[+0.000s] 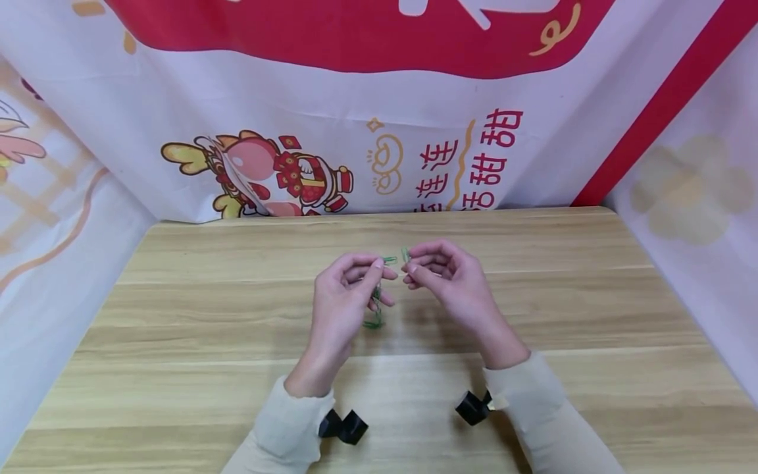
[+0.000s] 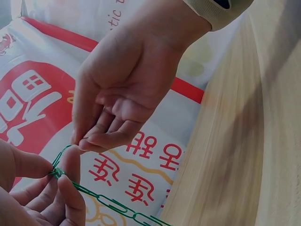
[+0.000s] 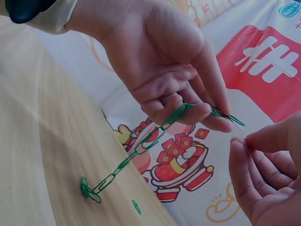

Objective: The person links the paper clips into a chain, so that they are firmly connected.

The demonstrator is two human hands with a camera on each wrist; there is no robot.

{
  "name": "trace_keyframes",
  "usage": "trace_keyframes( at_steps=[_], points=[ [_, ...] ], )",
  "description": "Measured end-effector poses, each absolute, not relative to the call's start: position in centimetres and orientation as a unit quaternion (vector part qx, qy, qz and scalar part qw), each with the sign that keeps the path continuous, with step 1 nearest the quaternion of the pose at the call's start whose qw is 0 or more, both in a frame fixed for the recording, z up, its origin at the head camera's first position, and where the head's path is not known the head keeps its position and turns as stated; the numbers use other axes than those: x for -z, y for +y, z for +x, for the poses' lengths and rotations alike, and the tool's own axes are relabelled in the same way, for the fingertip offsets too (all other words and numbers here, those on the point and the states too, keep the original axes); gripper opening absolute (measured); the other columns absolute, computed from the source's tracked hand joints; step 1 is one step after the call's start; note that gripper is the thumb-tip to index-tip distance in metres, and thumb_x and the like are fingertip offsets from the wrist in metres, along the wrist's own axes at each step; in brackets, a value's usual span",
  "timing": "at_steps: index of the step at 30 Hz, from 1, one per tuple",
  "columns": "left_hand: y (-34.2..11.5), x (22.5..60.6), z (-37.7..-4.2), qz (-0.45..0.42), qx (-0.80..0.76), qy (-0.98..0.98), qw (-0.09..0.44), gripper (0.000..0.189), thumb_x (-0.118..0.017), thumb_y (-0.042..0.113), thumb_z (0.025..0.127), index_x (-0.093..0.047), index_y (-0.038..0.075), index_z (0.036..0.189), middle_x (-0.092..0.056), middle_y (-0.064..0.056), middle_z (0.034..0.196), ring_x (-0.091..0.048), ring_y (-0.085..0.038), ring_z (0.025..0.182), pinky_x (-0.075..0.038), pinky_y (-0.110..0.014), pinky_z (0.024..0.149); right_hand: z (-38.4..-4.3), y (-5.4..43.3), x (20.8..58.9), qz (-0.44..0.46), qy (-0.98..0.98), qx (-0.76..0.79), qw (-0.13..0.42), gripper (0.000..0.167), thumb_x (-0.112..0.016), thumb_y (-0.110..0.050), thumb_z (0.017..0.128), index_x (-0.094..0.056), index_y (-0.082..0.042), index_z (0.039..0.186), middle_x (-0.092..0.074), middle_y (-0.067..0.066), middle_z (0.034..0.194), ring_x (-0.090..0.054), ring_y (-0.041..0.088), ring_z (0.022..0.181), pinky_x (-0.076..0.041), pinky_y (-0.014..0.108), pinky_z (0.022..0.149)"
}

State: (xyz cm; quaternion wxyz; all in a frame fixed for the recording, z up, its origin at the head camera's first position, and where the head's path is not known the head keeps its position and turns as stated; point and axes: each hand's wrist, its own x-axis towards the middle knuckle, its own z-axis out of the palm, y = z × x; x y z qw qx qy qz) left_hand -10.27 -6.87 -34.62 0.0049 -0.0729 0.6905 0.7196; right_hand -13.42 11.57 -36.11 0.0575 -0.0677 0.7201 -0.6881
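Note:
My left hand (image 1: pixel 343 289) pinches one end of a chain of green paper clips (image 3: pixel 149 136), the end clip jutting past its fingertips. From there the linked clips run down past the curled fingers to a small heap (image 3: pixel 87 189) on the wooden table. Between thumb and forefinger, my right hand (image 1: pixel 456 280) holds a single green paper clip (image 1: pixel 405 254), upright at the fingertips. A small gap separates it from the chain's end clip (image 1: pixel 389 260) in the head view. In the right wrist view my right fingers hide the single clip.
One loose green clip (image 3: pixel 136 207) lies on the tabletop (image 1: pixel 195 316) near the chain's heap. Printed white cloth (image 1: pixel 331 99) with red patterns rises behind the table's back edge, and more cloth flanks both sides. Black wrist cameras (image 1: pixel 353 426) sit at both cuffs.

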Motion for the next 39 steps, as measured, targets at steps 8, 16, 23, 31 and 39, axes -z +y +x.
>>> trace_keyframes(
  at_steps=[8,16,23,31,39],
  points=[
    [-6.56,34.78,-10.23,-0.06,-0.72,0.692,-0.013,0.015,-0.07,0.015,0.106,-0.073,0.009,0.119,-0.082,-0.011,0.106,-0.071,-0.017,0.06,-0.053,-0.023,0.054,-13.2,10.82,36.21,-0.055,0.673,0.733,0.078,0.029,-0.069,-0.001,0.101,-0.063,0.003,0.13,-0.074,0.004,0.107,-0.075,0.014,0.091,-0.065,0.03,0.089],
    [-6.41,35.07,-10.04,-0.039,-0.718,0.694,-0.037,0.013,-0.071,0.013,0.104,-0.075,0.008,0.116,-0.081,-0.012,0.106,-0.068,-0.016,0.059,-0.048,-0.02,0.049,-12.95,11.05,36.3,-0.049,0.605,0.786,0.116,0.024,-0.063,0.001,0.103,-0.063,0.001,0.126,-0.076,0.0,0.101,-0.072,0.012,0.091,-0.063,0.023,0.086],
    [-6.31,35.15,-9.86,-0.015,-0.708,0.702,-0.076,0.01,-0.074,0.011,0.103,-0.078,0.008,0.111,-0.081,-0.014,0.102,-0.064,-0.013,0.056,-0.043,-0.02,0.045,-12.93,11.29,36.28,-0.049,0.549,0.815,0.179,0.02,-0.057,0.0,0.105,-0.07,-0.014,0.111,-0.079,-0.005,0.098,-0.069,0.006,0.086,-0.059,0.018,0.08],
    [-5.99,35.18,-9.65,0.015,-0.709,0.695,-0.122,0.008,-0.073,0.008,0.102,-0.079,0.005,0.107,-0.081,-0.016,0.098,-0.059,-0.01,0.052,-0.045,-0.021,0.046,-12.94,11.44,36.28,-0.045,0.497,0.841,0.209,0.03,-0.052,0.002,0.107,-0.075,-0.018,0.105,-0.079,-0.004,0.095,-0.07,0.004,0.082,-0.059,0.017,0.078],
    [-5.98,35.2,-9.56,0.035,-0.698,0.702,-0.141,0.008,-0.074,0.007,0.102,-0.079,0.004,0.106,-0.081,-0.017,0.095,-0.058,-0.01,0.052,-0.05,-0.023,0.047,-12.9,11.64,36.2,-0.04,0.47,0.85,0.233,0.031,-0.048,0.001,0.108,-0.074,-0.016,0.104,-0.076,-0.003,0.094,-0.067,0.003,0.079,-0.057,0.015,0.076]
  ],
)
